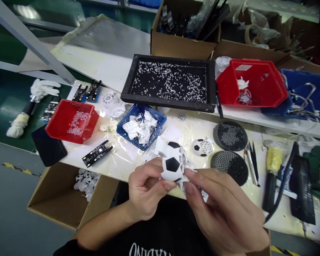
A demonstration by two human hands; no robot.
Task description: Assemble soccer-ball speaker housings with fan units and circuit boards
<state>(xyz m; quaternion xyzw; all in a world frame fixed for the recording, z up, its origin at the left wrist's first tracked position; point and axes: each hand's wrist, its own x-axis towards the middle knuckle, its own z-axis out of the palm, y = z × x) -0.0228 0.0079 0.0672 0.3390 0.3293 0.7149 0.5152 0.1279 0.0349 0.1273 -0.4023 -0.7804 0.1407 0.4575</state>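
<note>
A small white-and-black soccer-ball-patterned part is held up over the table's front edge. My left hand is closed on its left side, thumb below. My right hand pinches white material at the part's right side, but the fingers hide exactly what it grips. Just beyond lies a half-ball with black patches and an open white lattice. A blue tray behind my left hand contains crumpled white pieces. Two round dark perforated discs lie beyond my right hand.
At the back stands a black tray with scattered white bits. Red bins stand at right and left. A circuit board lies left; tweezers and a yellow-wrapped tool lie right. Below left is an open cardboard box.
</note>
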